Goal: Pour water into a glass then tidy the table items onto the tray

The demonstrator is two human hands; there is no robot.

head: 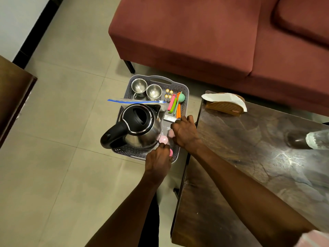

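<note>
Two hands over tray (183, 90) on floor, left of counter (249, 157) | kettle (140, 127) fills tray's near-left; keep clear | left hand (157, 162) pinches pink ball (163, 139), near edge | right hand (185, 132) curled over second pink piece, grip hidden, can't tell | set balls in gap right of kettle, low release so they don't roll

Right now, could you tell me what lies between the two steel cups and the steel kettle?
A clear zip bag with a blue seal, seen in the head view.

Home living room (sofa (195, 32), wooden coffee table (258, 157), tiled floor (62, 122)).
</note>
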